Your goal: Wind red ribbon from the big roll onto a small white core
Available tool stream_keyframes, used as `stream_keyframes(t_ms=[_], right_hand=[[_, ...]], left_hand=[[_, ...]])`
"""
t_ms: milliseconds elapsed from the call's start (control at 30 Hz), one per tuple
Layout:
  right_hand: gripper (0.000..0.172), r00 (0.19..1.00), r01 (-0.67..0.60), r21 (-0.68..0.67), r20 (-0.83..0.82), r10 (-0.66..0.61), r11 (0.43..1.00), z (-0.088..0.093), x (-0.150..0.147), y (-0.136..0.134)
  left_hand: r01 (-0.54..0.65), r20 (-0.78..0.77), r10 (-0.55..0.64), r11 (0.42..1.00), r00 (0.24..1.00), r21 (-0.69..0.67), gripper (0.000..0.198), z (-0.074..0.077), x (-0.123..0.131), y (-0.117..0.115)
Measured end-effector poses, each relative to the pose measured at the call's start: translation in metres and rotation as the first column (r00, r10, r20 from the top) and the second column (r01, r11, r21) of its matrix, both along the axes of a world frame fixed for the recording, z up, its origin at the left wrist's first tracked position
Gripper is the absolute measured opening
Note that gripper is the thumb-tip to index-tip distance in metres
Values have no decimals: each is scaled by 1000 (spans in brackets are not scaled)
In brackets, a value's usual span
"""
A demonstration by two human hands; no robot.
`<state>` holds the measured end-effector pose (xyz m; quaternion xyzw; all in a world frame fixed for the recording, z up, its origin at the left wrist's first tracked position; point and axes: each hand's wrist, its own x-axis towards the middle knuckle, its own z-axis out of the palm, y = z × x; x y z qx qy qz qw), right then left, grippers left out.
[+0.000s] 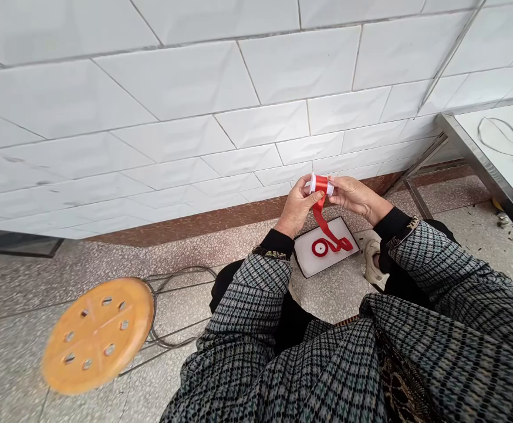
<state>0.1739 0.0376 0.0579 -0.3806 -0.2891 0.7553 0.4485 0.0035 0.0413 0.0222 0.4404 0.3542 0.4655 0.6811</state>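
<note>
While held up above a white tray (309, 261), clamped at one end by the grip of the left hand (295, 207) and at the other by that of the right hand (354, 195): a spool (321, 184) wound with red ribbon (326, 228). Trailing down to the tray: slack ribbon, piled in folds beside a small red roll (320, 247); hard to tell whether joined to it. Most likely to go wrong: a tangle or twist, caused by those loose folds and too little tension on the hanging length. Possible too: a slip of either end from the grip, dropping the spool toward the tray and shedding turns on the way. If tugged hard, liable to drag the roll over the tray's edge. Worth watching just right of the tray: a shoe (374, 269), near enough to tread on spilled ribbon.
</note>
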Motion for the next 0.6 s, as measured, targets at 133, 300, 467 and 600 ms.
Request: stream_keyframes(t_ms=[133, 300, 467, 600], right_hand=[[14, 998, 14, -65, -61, -18, 998, 0, 0, 0], [18, 993, 4, -134, -113, -19, 991, 4, 0, 1], [24, 998, -32, -149, -50, 24, 988, 6, 0, -1], [31, 994, -34, -17, 100, 35, 999, 4, -1, -5]], left_hand=[[34, 65, -34, 999, 997, 3, 55, 3, -1, 2], [25, 83, -26, 1000, 996, 13, 50, -1, 0, 6], [-48, 102, 43, 998, 994, 47, 47, -10, 4, 7], [-74, 133, 69, 997, 989, 35, 46, -10, 8, 6]])
